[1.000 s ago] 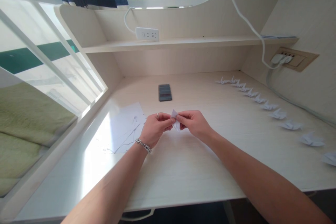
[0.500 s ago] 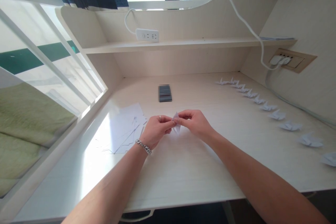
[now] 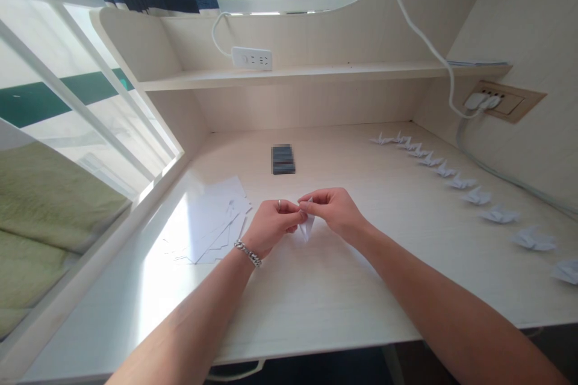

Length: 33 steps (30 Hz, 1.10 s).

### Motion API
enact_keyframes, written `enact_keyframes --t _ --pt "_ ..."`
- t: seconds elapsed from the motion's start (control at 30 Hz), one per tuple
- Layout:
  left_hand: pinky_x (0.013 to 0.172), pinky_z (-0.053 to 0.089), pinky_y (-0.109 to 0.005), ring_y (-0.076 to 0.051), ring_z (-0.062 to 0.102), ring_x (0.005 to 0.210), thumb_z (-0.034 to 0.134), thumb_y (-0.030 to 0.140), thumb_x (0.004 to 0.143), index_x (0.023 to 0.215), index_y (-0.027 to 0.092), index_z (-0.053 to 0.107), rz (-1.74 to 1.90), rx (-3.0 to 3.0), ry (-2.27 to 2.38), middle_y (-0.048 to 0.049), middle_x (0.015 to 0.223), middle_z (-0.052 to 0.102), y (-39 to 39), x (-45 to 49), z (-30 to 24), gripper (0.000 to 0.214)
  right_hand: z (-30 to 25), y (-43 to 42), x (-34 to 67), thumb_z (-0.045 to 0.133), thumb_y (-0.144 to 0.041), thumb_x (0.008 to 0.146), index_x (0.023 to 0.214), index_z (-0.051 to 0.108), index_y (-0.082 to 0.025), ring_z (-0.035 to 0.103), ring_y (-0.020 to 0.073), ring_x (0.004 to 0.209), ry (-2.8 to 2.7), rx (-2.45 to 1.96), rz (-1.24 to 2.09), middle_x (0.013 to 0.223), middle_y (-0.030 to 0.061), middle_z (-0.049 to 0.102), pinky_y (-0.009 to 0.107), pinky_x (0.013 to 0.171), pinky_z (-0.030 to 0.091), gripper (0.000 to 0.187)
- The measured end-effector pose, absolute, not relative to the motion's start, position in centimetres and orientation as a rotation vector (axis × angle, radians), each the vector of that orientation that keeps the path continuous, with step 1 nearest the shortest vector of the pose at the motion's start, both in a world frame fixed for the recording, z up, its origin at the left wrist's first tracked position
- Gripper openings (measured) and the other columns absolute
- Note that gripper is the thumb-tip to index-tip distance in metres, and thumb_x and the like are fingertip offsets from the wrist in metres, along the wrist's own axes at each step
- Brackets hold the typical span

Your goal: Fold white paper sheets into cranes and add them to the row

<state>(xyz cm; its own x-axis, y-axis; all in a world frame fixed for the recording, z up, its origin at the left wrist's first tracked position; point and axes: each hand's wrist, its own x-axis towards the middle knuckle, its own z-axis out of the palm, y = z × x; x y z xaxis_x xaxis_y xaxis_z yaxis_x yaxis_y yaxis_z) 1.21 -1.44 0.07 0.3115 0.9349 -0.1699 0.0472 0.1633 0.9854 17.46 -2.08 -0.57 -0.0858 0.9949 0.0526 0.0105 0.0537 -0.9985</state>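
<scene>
Between my two hands, just above the middle of the desk, is a small folded piece of white paper (image 3: 307, 230) with a point hanging downward. My left hand (image 3: 274, 222), with a ring and a chain bracelet, pinches its left side between thumb and fingers. From the right, my right hand (image 3: 336, 207) pinches the upper part, thumb against fingertips. The fingers hide much of the folds. Along the right side of the desk runs a row of several folded white paper cranes (image 3: 476, 195).
Left of my hands lie loose sheets of white paper (image 3: 212, 216), partly in bright sunlight. A dark, blurred rectangular object (image 3: 283, 159) rests behind my hands. A power strip (image 3: 251, 58) sits on the shelf (image 3: 316, 75); a white cable (image 3: 418, 30) reaches the wall socket (image 3: 506, 102).
The folded paper has turned, and its lower point now hangs slightly lower and further right. My right fingertips have shifted a little on it. The view has moved slightly.
</scene>
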Motion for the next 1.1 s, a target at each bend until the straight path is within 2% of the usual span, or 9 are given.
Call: enact_keyframes --t 0.17,0.43,0.83,1.1 --pt "0.052 0.033 -0.025 -0.009 0.046 0.052 0.08 0.025 0.059 0.063 0.013 0.067 0.85 1.245 1.087 0.0013 0.053 0.054 -1.42 1.27 0.01 0.018 -0.81 -1.77 17.46 0.081 -0.03 0.061 0.081 0.075 -0.017 0.064 0.0167 0.068 -1.25 -1.112 1.191 0.071 0.0028 0.071 0.033 0.068 0.05 0.025" --pt "0.06 0.048 -0.026 -0.013 0.058 0.063 0.082 0.041 0.063 0.072 0.013 0.071 0.838 1.241 1.044 -0.0041 0.069 0.065 -1.31 1.36 -0.59 0.032 -0.8 -1.68 17.45 0.083 -0.03 0.059 0.083 0.074 -0.016 0.068 0.0192 0.074 -1.2 -1.065 1.19 0.076 0.0047 0.074 0.034 0.072 0.054 0.029" --pt "0.062 0.05 -0.027 -0.013 0.059 0.062 0.082 0.033 0.063 0.068 0.012 0.073 0.853 1.298 1.047 -0.0038 0.065 0.065 -1.51 1.26 -0.11 0.023 -0.54 -1.92 17.4 0.083 -0.031 0.06 0.085 0.076 -0.017 0.07 0.0217 0.08 -1.199 -1.088 1.216 0.083 0.0071 0.076 0.037 0.077 0.055 0.03" --pt "0.061 0.05 -0.026 -0.011 0.057 0.062 0.08 0.028 0.063 0.069 0.011 0.072 0.844 1.277 1.064 -0.0031 0.065 0.064 -1.54 1.31 0.12 0.019 -0.1 -2.02 17.31 0.077 -0.026 0.065 0.083 0.075 -0.017 0.07 0.0224 0.084 -1.163 -1.046 1.246 0.084 0.0076 0.077 0.038 0.081 0.053 0.021"
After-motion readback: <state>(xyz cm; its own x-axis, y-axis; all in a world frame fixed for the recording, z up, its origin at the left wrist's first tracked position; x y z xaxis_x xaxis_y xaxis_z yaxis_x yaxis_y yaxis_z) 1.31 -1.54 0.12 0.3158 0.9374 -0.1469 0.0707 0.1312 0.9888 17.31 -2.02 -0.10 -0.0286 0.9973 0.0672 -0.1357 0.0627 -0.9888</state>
